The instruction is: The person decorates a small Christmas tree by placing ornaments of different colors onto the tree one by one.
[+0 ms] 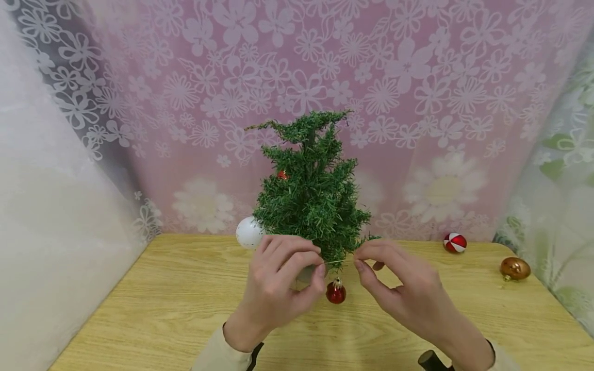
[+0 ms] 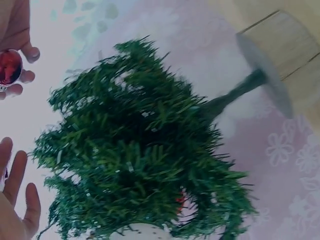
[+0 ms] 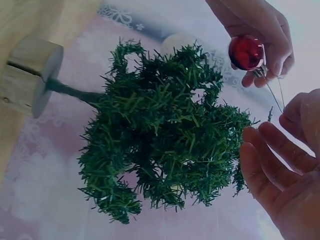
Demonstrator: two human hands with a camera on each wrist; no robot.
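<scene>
A shiny red bauble (image 1: pixel 336 292) with a silver cap hangs by a thin thread (image 1: pixel 341 262) between my two hands, in front of a small artificial Christmas tree (image 1: pixel 315 201). My left hand (image 1: pixel 283 283) pinches one side of the thread between thumb and fingers. The other side is pinched by my right hand (image 1: pixel 403 288), whose remaining fingers are spread in the right wrist view. There the thread forms a narrow loop from the bauble's cap (image 3: pixel 260 70) to the right fingertips. Both hands are close to the lower front branches.
A white ball (image 1: pixel 249 232) and a small red ornament (image 1: pixel 282 175) are at the tree's left side. On the wooden table (image 1: pixel 185 299), a red-and-white ball (image 1: pixel 455 242) and a brown-gold ornament (image 1: pixel 515 268) lie to the right. The tree has a round wooden base (image 3: pixel 30 75). Flowered curtain (image 1: pixel 297 62) hangs behind.
</scene>
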